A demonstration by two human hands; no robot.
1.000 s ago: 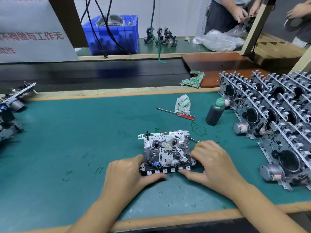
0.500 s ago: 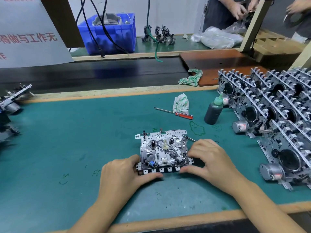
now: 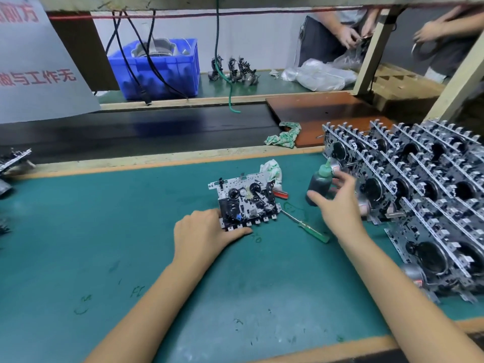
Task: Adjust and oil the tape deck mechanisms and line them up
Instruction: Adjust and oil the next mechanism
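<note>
Head view: the green counter (image 3: 78,231) fills the lower frame, with rows of finished mechanisms (image 3: 419,195) lined up at the right. At centre lies one tape deck mechanism (image 3: 246,203), its near-left corner gripped by the left hand (image 3: 207,237). The right hand (image 3: 337,203), fingers spread open, reaches beside the oil bottle (image 3: 319,184); contact unclear

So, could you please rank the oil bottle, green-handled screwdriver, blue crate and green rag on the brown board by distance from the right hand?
1. Oil bottle, at the right hand fingertips.
2. Green-handled screwdriver, just left.
3. Green rag, behind.
4. Blue crate, far back left.
</note>
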